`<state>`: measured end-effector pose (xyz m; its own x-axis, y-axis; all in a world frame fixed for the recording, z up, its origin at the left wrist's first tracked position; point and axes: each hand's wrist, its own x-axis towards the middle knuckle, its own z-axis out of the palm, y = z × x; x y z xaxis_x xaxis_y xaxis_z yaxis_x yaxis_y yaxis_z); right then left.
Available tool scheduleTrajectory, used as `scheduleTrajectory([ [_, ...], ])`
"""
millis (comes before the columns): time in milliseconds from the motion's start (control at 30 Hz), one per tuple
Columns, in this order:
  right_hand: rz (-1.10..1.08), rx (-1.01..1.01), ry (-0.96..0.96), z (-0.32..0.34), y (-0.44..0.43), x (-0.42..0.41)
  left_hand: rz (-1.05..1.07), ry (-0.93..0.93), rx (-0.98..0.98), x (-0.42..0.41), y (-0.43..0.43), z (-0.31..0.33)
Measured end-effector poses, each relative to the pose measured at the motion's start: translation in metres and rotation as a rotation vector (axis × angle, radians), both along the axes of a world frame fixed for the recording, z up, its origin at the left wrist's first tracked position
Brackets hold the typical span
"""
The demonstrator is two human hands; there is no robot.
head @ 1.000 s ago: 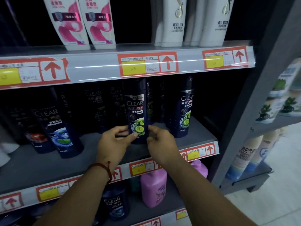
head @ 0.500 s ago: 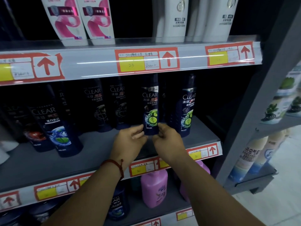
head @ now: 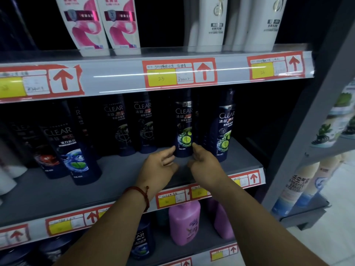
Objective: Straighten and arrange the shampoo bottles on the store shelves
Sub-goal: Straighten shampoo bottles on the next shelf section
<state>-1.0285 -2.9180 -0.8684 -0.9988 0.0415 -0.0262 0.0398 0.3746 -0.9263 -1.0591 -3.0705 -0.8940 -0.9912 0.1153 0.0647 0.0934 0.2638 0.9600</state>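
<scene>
Plainly, the risk here is a topple. The lime-label CLEAR bottle (head: 183,129) stands upright toward the back of the middle shelf (head: 119,169), and it is steadied only low down. The left grip (head: 159,166) is loosely open with a fingertip against the bottle's lower left side. The right grip (head: 205,166) is likewise loose, with a fingertip against the lower right. Neither is wrapped round the bottle. A tall, narrow bottle pushed at its foot could rock backward or sideways. Its twin lime-label bottle (head: 223,127) stands just beside it on the right, close enough to be knocked, and a shove too far that way would probably start a chain. A twist could also turn the label off square (a small fault, but the very one this job is meant to mend).

As for what holds what: the middle shelf carries dark CLEAR shampoo. Two black-label bottles (head: 117,125) stand at the back left of the lime pair. A blue-and-green-label bottle (head: 76,150) stands well forward on the left, with more dark ones behind it. The top shelf (head: 115,73) bears pink-and-white bottles (head: 84,25) and plain white bottles (head: 211,25). The lower shelf shows a pink bottle (head: 183,221) and another dark CLEAR bottle (head: 142,240). Every bottle is opaque, so I cannot tell how full any of them is.
</scene>
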Motion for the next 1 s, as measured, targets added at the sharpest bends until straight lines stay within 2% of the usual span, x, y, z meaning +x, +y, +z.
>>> scheduleTrajectory([
  [100,-0.103,0.040,0.160,0.003,0.005,0.012,0.016,0.003,-0.001,0.000,0.001,-0.001],
  [233,-0.530,-0.029,0.500,0.016,0.019,0.024,0.043,-0.003,0.001,0.001,0.001,0.000],
  [300,-0.713,-0.041,0.519,0.019,0.029,0.022,0.033,-0.012,0.009,0.003,0.001,0.001],
  [333,-0.740,-0.051,0.470,0.019,0.034,0.021,0.025,-0.011,0.008,0.004,0.001,0.002],
  [400,-0.646,-0.159,0.316,0.014,0.042,0.018,0.007,-0.005,-0.009,0.006,0.001,0.003],
  [467,-0.497,-0.193,0.245,0.007,0.043,0.017,-0.015,-0.003,-0.024,0.007,0.000,0.004],
  [1000,-0.363,-0.054,0.293,0.003,0.019,0.019,0.017,0.087,-0.027,0.011,0.005,0.010],
])
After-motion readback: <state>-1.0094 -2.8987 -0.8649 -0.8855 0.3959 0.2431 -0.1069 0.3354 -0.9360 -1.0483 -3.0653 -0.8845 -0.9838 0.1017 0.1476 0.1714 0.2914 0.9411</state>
